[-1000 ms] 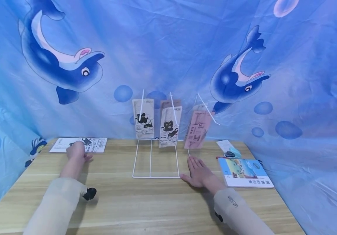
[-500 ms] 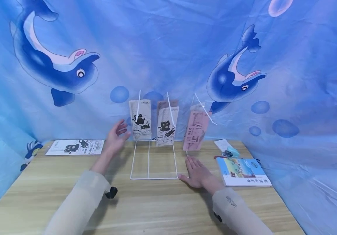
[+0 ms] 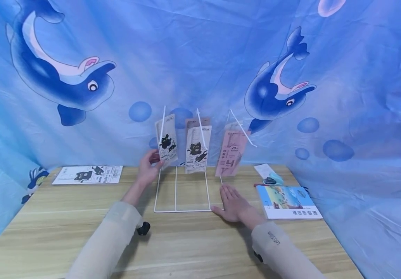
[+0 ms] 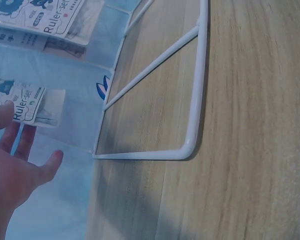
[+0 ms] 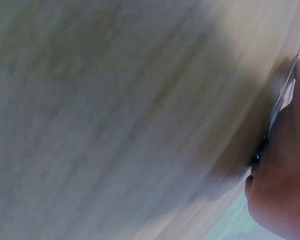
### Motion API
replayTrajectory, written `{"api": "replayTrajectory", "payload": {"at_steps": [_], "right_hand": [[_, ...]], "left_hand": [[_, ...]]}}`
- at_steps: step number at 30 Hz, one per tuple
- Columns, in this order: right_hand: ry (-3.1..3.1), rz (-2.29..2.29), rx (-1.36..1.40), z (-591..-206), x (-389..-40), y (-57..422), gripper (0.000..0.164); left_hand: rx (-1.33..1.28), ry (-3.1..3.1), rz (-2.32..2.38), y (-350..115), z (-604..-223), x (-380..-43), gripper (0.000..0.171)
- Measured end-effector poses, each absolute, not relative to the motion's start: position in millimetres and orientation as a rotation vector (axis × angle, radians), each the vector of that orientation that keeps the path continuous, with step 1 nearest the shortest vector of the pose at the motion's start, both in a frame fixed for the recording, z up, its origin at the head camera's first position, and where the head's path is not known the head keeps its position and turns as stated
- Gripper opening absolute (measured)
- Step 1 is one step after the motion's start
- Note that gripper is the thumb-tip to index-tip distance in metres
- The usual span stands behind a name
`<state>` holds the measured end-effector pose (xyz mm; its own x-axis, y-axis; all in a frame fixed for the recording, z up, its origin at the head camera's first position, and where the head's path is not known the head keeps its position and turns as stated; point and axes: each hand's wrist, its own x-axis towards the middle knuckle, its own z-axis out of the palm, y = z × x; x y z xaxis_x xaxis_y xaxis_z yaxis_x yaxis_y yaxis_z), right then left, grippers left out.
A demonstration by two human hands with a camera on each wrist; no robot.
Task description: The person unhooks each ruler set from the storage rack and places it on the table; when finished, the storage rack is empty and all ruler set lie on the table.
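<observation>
The cat packet (image 3: 169,153) (white, w/ black cats & the words "Ruler set") is being carried by the L prong of the white rack (image 4: 196,100), being tilted & turned. Its lower L edge is being touched by the L hand (image 3: 148,168). In the L wrist view, one digit is being laid across the packet's face, others are being partly hidden at its edge, and one more is being held spread apart, clear of it; whether a firm pinch is being applied cannot be told.

The R hand (image 3: 233,205) is being rested flat, palm down, over the R front part of the rack base. Its fingers are being held straight & pressed together, pointed toward the rear, w/ the thumb being spread toward the front bar. In the R wrist view, only part of this hand is being shown, at the R margin.

A second cat packet (image 3: 198,145) is being hung at the middle prong, w/ a brownish packet (image 3: 203,121) being mostly covered behind it. At the R prong, a pink packet (image 3: 233,155) is being hung at a slant.

On the wood-grain table (image 3: 186,248), a flat cat packet (image 3: 87,175) is being supported at far L, well apart from the rack. A blue-and-white book (image 3: 289,203) is being supported R of the R hand. The rear is being covered by a dolphin-print curtain (image 3: 193,69).
</observation>
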<state>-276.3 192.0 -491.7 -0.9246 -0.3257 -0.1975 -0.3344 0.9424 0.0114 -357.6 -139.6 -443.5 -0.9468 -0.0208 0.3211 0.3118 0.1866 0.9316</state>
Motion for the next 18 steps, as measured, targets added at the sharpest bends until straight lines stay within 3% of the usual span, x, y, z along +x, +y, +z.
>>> {"api": "replayTrajectory", "payload": {"at_steps": [11,18], "right_hand": [[2.883,0.086,-0.475,-494.2,-277.7,189.6,0.096],[2.905,0.104,-0.48,-495.2,-276.0,191.4,0.096]], "left_hand": [[-0.2,-2.262,-1.758,-137.7,-441.1,-358.1,0.035],[-0.273,-2.2,-1.759,-143.1,-440.4,-351.3,0.041]]}}
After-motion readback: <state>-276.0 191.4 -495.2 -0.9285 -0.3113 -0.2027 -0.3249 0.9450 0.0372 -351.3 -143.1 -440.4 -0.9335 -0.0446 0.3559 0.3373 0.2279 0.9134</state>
